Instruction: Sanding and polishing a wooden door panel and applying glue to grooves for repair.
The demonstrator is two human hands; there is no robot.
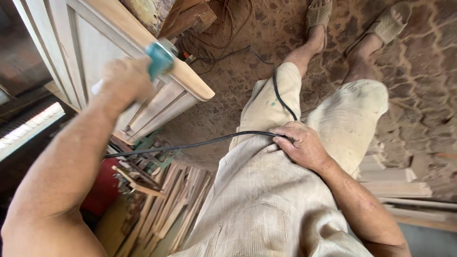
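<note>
Left hand [124, 81] wrapped in a closed fist round a teal power tool [161, 58], which sits against the rounded edge of a pale wooden panel [100, 45]; the tool is blurred, so its exact kind cannot be told. The panel is a framed, unfinished piece, tilted, filling the upper left.

Right hand [301, 145] rests at the waist, fingers curled and pinching a black cable [200, 143] against the light shorts [266, 190]. From that hand the cable runs left, passing behind the left forearm; a second stretch climbs over the thigh toward the floor above. Where it ends cannot be seen.

Around:
- Sawdust-covered floor [419, 71], reddish-brown, cracked pattern.
- 2 feet in woven sandals [319, 14] at top.
- Tangle of thin wires [223, 28] beside a dark wooden block, just past the panel's end.
- Stack of thin wooden slats [176, 204] below the panel, beside a red object [102, 188].
- Offcut boards [395, 185] lying at right, near the right forearm.

The left forearm crosses in front of the panel's lower frame, hiding part of it.
</note>
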